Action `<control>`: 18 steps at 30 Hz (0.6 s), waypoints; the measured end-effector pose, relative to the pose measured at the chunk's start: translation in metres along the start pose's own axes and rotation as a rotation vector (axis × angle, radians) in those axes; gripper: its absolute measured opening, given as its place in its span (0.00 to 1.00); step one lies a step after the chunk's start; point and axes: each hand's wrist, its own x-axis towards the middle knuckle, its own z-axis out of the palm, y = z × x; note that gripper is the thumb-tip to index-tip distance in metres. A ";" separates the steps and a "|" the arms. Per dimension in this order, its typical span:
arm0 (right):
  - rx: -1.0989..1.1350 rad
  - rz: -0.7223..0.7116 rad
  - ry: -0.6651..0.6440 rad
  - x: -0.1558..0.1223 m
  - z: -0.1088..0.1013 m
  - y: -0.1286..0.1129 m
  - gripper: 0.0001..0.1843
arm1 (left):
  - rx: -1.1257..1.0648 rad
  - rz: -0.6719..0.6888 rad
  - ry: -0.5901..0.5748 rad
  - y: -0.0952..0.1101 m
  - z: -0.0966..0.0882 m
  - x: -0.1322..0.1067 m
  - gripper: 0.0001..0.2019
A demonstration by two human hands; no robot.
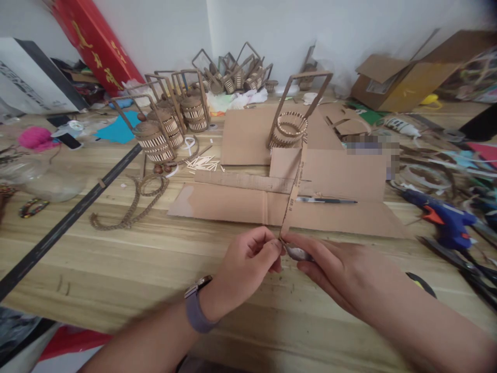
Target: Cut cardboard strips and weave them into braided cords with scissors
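A narrow cardboard strip (pixel 294 194) with printing along it rises away from my hands over the flat cardboard. My left hand (pixel 254 254), with a watch (pixel 200 287) on its wrist, pinches the near end of this strip. Close against that end, my right hand (pixel 330 264) is closed round a small silver-grey tool (pixel 298 253), whose kind is mostly hidden by the fingers. Beyond the strip stands a small stick basket (pixel 289 129) with a tall handle. A pen (pixel 326 200) lies on the folded cardboard (pixel 229 204) to the right of the strip.
Several lidded handled baskets (pixel 155 142) stand at the left, by a pile of small sticks (pixel 204 163) and a braided cord (pixel 132 212). A blue glue gun (pixel 446 215) and black-handled scissors (pixel 462 264) lie at the right. An open cardboard box (pixel 419 77) stands behind.
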 end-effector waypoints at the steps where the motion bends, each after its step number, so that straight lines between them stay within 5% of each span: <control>1: -0.011 -0.004 0.003 0.000 0.000 0.000 0.18 | 0.004 0.000 -0.001 0.000 0.000 0.000 0.12; 11: 0.045 0.030 -0.011 0.001 -0.004 -0.001 0.16 | 0.036 0.035 -0.041 -0.001 -0.001 -0.003 0.12; 18: 0.438 0.296 -0.168 0.002 -0.010 -0.007 0.16 | 0.061 0.105 -0.045 -0.005 -0.003 -0.005 0.12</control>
